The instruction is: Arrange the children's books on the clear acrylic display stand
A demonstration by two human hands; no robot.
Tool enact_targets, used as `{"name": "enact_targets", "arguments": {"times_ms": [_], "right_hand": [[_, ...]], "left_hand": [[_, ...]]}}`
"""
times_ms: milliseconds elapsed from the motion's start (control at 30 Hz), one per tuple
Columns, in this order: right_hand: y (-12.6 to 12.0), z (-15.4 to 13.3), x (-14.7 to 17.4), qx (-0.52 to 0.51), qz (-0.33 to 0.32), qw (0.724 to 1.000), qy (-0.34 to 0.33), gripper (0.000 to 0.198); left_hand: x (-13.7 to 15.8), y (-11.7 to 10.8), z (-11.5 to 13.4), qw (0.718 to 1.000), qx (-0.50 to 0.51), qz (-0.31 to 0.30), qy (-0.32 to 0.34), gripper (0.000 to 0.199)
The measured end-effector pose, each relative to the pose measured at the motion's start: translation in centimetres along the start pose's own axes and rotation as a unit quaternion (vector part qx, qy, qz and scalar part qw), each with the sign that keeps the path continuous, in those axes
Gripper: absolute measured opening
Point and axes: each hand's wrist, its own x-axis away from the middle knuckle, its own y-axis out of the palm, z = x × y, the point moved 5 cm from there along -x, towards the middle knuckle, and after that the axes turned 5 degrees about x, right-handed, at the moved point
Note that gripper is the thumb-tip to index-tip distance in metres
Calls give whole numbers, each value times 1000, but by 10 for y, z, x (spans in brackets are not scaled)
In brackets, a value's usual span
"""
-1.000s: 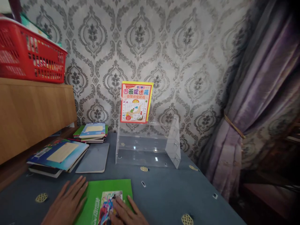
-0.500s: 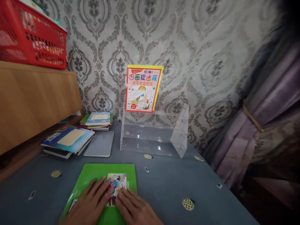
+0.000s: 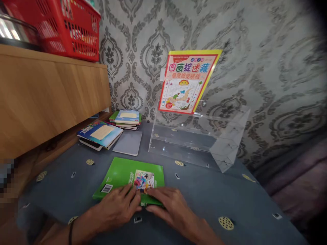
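A green book [image 3: 121, 172] with a small colourful picture and a barcode on its cover lies on the table, its spine toward me. My left hand [image 3: 119, 206] is at the near edge, with bent fingers on the cover and the thumb by the spine. Opposite it, my right hand [image 3: 175, 209] has its fingers over the near right part of the cover and its thumb below the edge. Both hands grip the book along this near side. The underside of the book is hidden.
A clear acrylic rack [image 3: 224, 153] stands by the wall, with a red-and-yellow picture book [image 3: 187, 85] upright in its top tier. Left of it are stacked books [image 3: 127, 117], a blue book pile [image 3: 102, 132] and a grey notebook [image 3: 129, 143]. A red basket [image 3: 76, 34] sits on a wooden cabinet [image 3: 53, 88].
My hands have gone from lying flat on the cover to gripping the book's near edge. The view has turned, so the rack and books appear further right.
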Motion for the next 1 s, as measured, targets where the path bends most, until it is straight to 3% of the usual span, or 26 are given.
{"name": "enact_targets", "arguments": {"times_ms": [133,267,400,500,600,733,833,933,1000], "right_hand": [[-7,30,10,-120,75,989,40,39],[-5,54,17,-171,84,979,76,32],[-10,60,13,-211,105,965,111,33],[-14,65,15,-266,141,935,186,35],[-6,69,21,-350,150,884,270,43],[7,61,23,-463,133,834,270,48],[5,57,21,-469,145,836,245,43],[-3,56,21,-433,140,856,244,46],[-8,53,22,-440,137,849,260,51]], "left_hand": [[-7,-18,-5,998,49,11,-31,32],[-4,-34,-12,986,138,16,-88,34],[-1,-59,-25,965,219,20,-143,40],[-1,-78,-36,940,291,29,-179,38],[-4,-94,-46,896,375,72,-225,36],[-12,-100,-58,809,477,173,-295,42],[-20,-88,-63,719,565,221,-339,45],[-25,-62,-65,578,661,269,-395,44],[-25,-40,-63,474,700,297,-443,46]]}}
